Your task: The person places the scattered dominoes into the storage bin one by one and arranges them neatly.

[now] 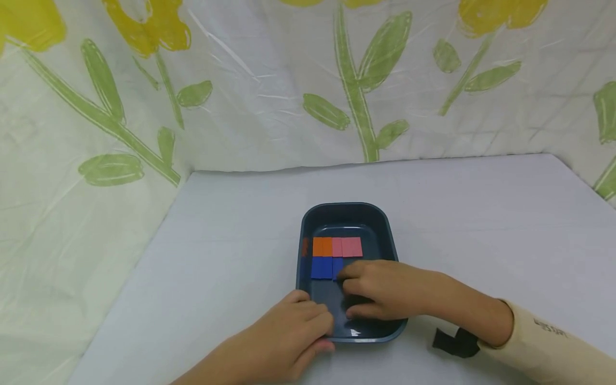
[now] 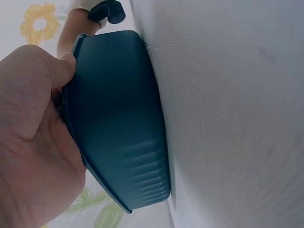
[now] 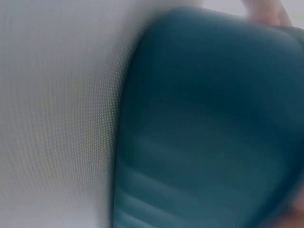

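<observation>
A dark blue-green tray (image 1: 344, 208) sits on the white surface. Inside lie flat rectangular pieces in two adjoining rows: orange pieces (image 1: 322, 247) and pink pieces (image 1: 347, 247) in the far row, blue pieces (image 1: 321, 268) in the near one. My left hand (image 1: 293, 334) grips the tray's near-left rim; in the left wrist view its thumb lies over the edge. My right hand (image 1: 385, 289) reaches into the tray, its index fingertip at the right-hand blue piece and its thumb apart, lower down. The fingers partly cover that piece. The right wrist view is blurred and shows mostly the tray's outer wall (image 3: 204, 118).
White table (image 1: 216, 256) surrounds the tray. Behind and to the left hangs a white sheet (image 1: 250, 107) with yellow flowers and green leaves. A black strap (image 1: 454, 342) lies by the right forearm, below a cream sleeve (image 1: 544, 337).
</observation>
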### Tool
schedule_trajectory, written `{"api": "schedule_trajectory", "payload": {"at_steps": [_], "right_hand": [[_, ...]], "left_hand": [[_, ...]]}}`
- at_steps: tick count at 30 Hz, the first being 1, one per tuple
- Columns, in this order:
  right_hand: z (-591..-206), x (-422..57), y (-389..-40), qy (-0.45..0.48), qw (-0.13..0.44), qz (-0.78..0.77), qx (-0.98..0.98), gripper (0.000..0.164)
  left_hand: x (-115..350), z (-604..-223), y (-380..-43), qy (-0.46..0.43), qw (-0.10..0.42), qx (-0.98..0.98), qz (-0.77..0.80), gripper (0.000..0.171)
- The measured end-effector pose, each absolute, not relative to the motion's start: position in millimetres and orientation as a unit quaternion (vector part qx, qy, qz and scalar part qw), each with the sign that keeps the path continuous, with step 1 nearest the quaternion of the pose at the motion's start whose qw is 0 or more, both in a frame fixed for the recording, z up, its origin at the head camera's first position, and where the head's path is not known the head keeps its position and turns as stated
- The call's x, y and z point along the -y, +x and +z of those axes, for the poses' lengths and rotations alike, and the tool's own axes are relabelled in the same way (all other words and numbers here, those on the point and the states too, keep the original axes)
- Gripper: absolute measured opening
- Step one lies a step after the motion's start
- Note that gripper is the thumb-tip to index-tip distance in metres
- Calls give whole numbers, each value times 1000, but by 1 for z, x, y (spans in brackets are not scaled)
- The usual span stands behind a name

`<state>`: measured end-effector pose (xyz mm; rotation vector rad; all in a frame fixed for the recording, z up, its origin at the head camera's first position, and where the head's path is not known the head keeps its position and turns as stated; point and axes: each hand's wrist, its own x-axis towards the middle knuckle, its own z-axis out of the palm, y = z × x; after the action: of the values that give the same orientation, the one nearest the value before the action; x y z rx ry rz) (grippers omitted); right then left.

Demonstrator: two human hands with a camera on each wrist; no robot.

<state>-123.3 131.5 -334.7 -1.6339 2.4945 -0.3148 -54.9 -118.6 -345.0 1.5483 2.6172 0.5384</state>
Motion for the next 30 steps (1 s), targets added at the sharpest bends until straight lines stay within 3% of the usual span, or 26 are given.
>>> {"api": "schedule_trajectory", "payload": {"at_steps": [8, 14, 18, 21, 27, 30], "right_hand": [[-335, -134, -122, -539, 65, -107, -833, 34], [-336, -153, -126, -533, -43, -177, -826, 25], [-334, -184, -127, -459, -123, -234, -848, 25], [-335, -212, -127, -366, -127, -252, -887, 37], [-342, -251, -137, -236, -84, -228, -941, 63], [-343, -256, -141, -220, -71, -225, -947, 66]], "left_hand": [[118, -344, -55, 499, 41, -847, 177, 14], [124, -343, -52, 478, 45, -837, 263, 12], [144, -335, -56, 404, -21, -850, 337, 34], [167, -328, -72, 301, -56, -909, 282, 54], [200, -323, -114, 155, 41, -976, 147, 85], [204, -322, -128, 138, 49, -980, 135, 88]]}}
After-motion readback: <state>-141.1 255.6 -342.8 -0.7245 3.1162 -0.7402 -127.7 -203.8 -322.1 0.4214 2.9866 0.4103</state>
